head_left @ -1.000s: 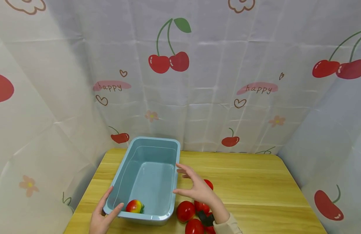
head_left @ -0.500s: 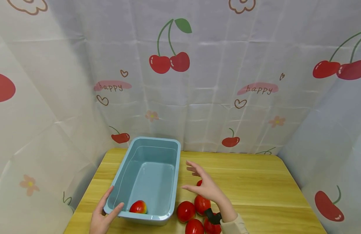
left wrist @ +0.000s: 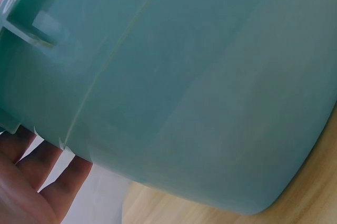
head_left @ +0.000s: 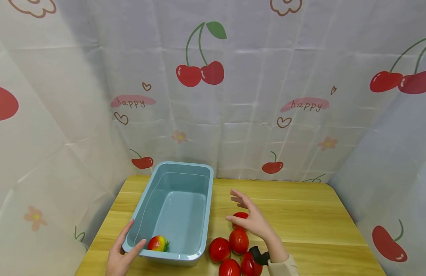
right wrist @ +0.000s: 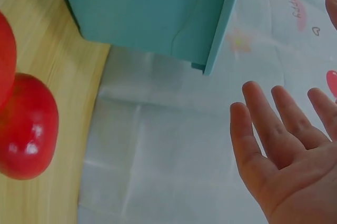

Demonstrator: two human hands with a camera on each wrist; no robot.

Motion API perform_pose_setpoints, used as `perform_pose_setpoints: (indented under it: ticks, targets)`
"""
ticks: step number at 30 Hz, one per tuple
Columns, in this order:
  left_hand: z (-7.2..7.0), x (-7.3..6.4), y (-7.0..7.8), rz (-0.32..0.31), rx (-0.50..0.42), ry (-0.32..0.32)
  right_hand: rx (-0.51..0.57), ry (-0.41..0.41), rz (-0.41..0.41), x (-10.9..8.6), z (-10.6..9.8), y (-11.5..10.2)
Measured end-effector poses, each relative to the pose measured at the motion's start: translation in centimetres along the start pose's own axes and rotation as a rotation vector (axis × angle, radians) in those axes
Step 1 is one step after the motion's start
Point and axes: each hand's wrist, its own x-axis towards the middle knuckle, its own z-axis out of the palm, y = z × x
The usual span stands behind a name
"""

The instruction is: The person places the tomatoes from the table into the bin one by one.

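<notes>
A light blue plastic bin (head_left: 180, 214) stands on the left part of the table. My left hand (head_left: 120, 253) grips its near left corner, thumb over the rim and fingers along the outer side; in the left wrist view its fingers (left wrist: 39, 163) lie against the bin wall (left wrist: 184, 92). One red-and-yellow fruit (head_left: 157, 243) with green leaves at its end lies at the bin's near end. My right hand (head_left: 252, 218) hovers right of the bin, fingers spread and holding nothing. Shiny red round fruits (head_left: 239, 241) lie below and beside it, one partly behind the thumb.
The wooden table (head_left: 302, 222) extends to the right of the fruits. A white curtain (head_left: 247, 130) printed with cherries closes off the back and both sides. A black strap (head_left: 259, 255) circles my right wrist, above another red fruit (head_left: 250, 264).
My right hand has moved right, away from the bin's rim, uncovering more red fruits. The fruit in the bin has rolled, showing its red side and then its leaves again. My left hand stays put.
</notes>
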Motion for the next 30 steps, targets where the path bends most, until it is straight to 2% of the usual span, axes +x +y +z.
perform_pose_setpoints:
  ticks: [3,9,13,20,30]
  targets:
    - [0.0,0.0,0.0,-0.011,-0.015,-0.006,0.006,0.022,-0.007,-0.1,-0.2,1.3]
    - [-0.1,0.0,0.0,-0.032,-0.007,-0.017,-0.009,0.045,0.009,-0.5,-0.5,2.3]
    - [-0.1,0.0,0.1,-0.033,0.013,-0.014,-0.011,0.055,0.030,-0.8,-0.6,2.3]
    - [-0.1,0.0,0.1,-0.022,0.006,-0.013,-0.014,0.062,0.017,-1.2,-1.2,0.5]
    - [-0.1,0.0,0.1,-0.023,0.009,-0.015,-0.019,0.082,0.097,-1.7,-1.6,2.7]
